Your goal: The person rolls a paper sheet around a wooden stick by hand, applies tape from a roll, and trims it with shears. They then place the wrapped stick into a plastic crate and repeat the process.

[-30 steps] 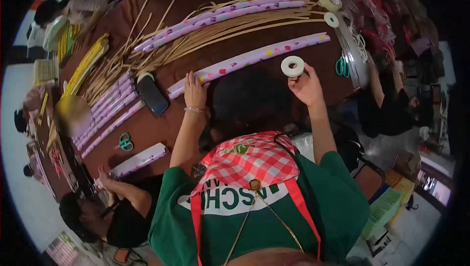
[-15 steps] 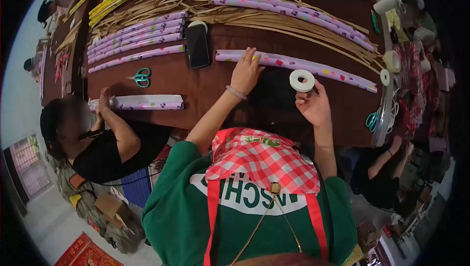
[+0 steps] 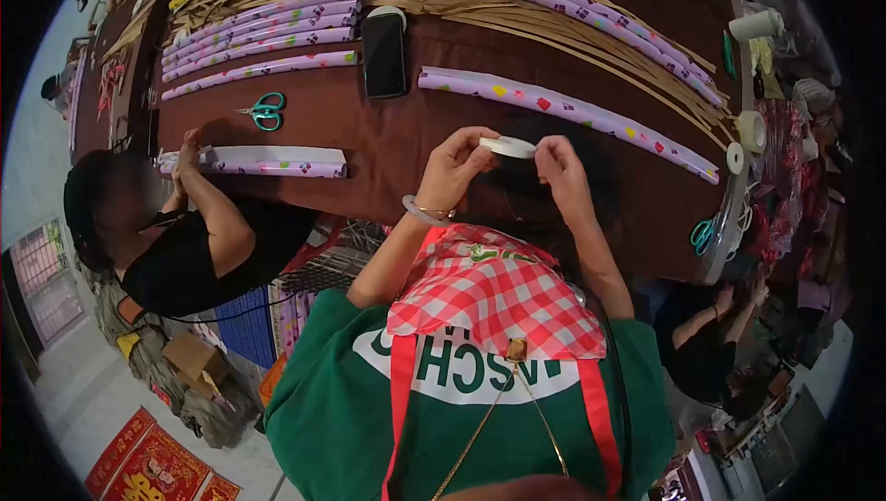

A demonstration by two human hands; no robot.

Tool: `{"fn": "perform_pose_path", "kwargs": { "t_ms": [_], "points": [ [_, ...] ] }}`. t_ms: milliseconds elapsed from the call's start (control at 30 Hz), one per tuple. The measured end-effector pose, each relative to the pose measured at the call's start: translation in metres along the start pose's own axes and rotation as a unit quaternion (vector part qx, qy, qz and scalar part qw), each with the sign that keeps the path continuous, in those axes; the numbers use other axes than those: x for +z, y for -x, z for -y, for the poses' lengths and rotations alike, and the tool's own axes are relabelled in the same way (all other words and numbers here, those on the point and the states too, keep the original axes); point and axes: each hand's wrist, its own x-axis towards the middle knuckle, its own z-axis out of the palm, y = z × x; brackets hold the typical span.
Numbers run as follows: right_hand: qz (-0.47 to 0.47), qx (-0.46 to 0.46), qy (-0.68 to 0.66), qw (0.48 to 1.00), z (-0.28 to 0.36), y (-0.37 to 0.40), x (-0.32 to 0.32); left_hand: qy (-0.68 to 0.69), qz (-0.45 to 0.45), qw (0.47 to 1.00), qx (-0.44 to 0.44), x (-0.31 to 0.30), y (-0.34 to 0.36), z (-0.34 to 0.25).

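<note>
My left hand (image 3: pixel 454 169) grips a white roll of tape (image 3: pixel 508 147) by its left side, the roll turned nearly edge-on in front of my chest. At the roll's right edge, the fingers of my right hand (image 3: pixel 563 173) are pinched together; whether a loose tape end is between them is too small to tell. Just beyond both hands, a long lilac patterned paper roll (image 3: pixel 572 115) lies on the brown-covered table (image 3: pixel 392 146), touched by neither hand.
Left of me a person (image 3: pixel 208 215) handles another lilac roll (image 3: pixel 286 167). Green-handled scissors (image 3: pixel 268 112), a phone (image 3: pixel 384 56), several lilac rolls (image 3: pixel 268 42) and tan strips (image 3: pixel 554 35) lie on the table. More tape rolls (image 3: pixel 752 132) stand at the right edge.
My left hand has let go of the lilac roll and come back to grip the tape roll. My right hand has shifted to the roll's right edge, and the roll has tipped edge-on.
</note>
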Motion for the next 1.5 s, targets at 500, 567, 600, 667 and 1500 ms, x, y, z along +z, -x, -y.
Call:
{"fn": "perform_pose_path", "kwargs": {
  "t_ms": [500,567,600,667,1500],
  "points": [
    [0.031,-0.125,0.169,0.977,0.017,0.023,0.009,-0.288,-0.114,0.94,0.141,0.028,0.022,-0.033],
    [0.047,-0.102,0.101,0.988,0.01,0.027,0.007,-0.286,-0.12,0.946,0.095,0.022,0.026,-0.035],
    [0.062,-0.081,0.032,0.994,0.008,0.028,0.005,-0.318,-0.083,0.936,0.126,0.016,0.024,-0.032],
    [0.073,-0.054,-0.023,0.996,0.008,0.032,0.005,-0.238,-0.054,0.965,0.097,0.015,0.025,-0.03],
    [-0.045,-0.267,0.261,0.927,0.05,0.018,0.005,-0.333,-0.106,0.914,0.208,0.022,0.034,-0.033]
  ]
}}
